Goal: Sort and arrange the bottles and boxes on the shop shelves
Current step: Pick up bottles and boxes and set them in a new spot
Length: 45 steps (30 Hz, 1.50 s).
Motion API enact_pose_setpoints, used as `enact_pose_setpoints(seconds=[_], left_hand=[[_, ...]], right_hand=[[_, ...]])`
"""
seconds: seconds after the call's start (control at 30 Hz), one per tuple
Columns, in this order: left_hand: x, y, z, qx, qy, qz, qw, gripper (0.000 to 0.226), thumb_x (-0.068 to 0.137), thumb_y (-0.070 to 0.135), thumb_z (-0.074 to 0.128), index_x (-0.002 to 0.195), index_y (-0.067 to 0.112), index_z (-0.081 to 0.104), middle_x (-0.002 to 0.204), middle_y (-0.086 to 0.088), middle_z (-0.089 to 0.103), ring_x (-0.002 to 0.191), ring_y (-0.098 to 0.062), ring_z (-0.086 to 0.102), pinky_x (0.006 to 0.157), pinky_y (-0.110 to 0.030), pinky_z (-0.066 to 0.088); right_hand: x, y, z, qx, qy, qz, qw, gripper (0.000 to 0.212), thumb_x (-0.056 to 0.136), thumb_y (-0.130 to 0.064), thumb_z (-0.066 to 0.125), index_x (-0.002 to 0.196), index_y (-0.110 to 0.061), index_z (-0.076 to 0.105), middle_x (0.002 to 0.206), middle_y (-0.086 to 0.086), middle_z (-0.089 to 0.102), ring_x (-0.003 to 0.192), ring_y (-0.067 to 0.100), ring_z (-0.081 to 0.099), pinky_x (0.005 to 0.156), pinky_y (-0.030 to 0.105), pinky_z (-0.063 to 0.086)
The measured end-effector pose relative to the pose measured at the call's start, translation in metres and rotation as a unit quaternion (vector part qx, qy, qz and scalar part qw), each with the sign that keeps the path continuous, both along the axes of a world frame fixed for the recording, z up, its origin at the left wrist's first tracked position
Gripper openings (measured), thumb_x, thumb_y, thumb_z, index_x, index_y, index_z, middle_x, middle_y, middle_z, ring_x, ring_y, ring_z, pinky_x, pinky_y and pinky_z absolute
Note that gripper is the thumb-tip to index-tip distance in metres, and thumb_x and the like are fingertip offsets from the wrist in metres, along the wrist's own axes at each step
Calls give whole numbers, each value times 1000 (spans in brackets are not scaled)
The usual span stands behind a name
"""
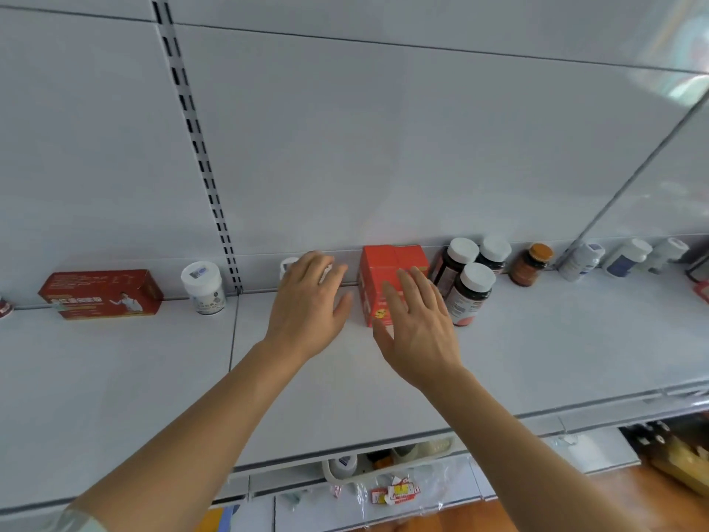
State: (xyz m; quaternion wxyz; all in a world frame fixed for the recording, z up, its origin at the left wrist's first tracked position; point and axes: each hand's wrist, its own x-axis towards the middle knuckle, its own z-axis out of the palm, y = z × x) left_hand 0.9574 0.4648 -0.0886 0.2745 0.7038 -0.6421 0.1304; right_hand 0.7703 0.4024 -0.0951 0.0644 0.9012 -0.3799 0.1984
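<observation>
Bottles and boxes: they are standing in a loose row along the back of the white shelf (537, 339), against the rear panel.
Red boxes: two upright red boxes (387, 278) are standing side by side near the middle, just left of three dark bottles with white caps (466, 289).
Other items: an amber bottle (531, 264) and some white bottles (625, 257) are standing further right; a flat red box (101, 295) and a white jar (203, 288) are lying and standing well apart on the left.
Left hand: the left hand (307, 305) is reaching to the back, its fingers curling around a small white bottle (288, 264) that is mostly hidden; the grip seems narrow, holding this bottle.
Right hand: the right hand (418, 328) is hovering in front of the red boxes with straight, spread fingers; the grip is wide and is holding nothing. I cannot tell if the fingertips are touching the box.
Arms: both forearms are stretching forward over the shelf, palms facing down.
Step in hand, my judgement: the small bottle is probably being brought next to the group.
Doing it well: lift it clear, keep it upright, set it close beside its neighbours, and steady the red boxes so they are not tipping.
</observation>
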Motion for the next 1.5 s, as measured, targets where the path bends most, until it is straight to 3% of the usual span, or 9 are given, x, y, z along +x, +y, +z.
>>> enact_pose_setpoints(seconds=[0.2,0.63,0.9,1.2,1.37,1.5], left_hand=[[-82,-27,12,21,3,-33,999,49,92,38,50,129,7,59,134,-14,56,133,-33,44,106,-50,40],[-357,-105,33,23,-12,-109,994,54,94,42,42,135,8,54,138,-13,53,133,-33,42,111,-48,35],[-500,-174,34,31,3,-175,984,48,93,37,51,132,8,56,133,-13,56,128,-31,47,107,-45,39],[-605,-296,22,54,29,-219,974,48,95,38,52,136,12,52,137,-9,54,129,-27,45,109,-42,38],[-637,-370,24,72,54,-222,971,48,92,42,46,130,14,53,127,-5,57,119,-26,51,100,-41,44],[-646,-416,20,100,76,-196,973,46,93,38,52,132,13,51,127,-6,56,116,-27,51,95,-41,47]], right_hand=[[-78,-6,9,-1,11,-66,998,62,94,-43,49,144,-7,42,152,18,38,146,34,25,119,47,23],[-350,-50,32,-3,21,-178,984,63,95,-44,50,145,-6,41,152,21,37,146,37,25,118,50,25],[-497,-88,29,35,32,-265,963,63,98,-47,41,150,-12,31,159,14,26,150,32,11,121,44,10],[-599,-180,23,64,42,-297,952,63,99,-46,42,151,-13,29,158,12,27,150,31,12,121,44,14],[-640,-258,39,63,26,-294,953,60,96,-39,50,147,-9,36,152,13,37,146,31,22,116,47,30],[-658,-313,43,68,11,-282,957,60,96,-36,51,147,-9,36,150,11,38,144,30,25,118,43,28]])
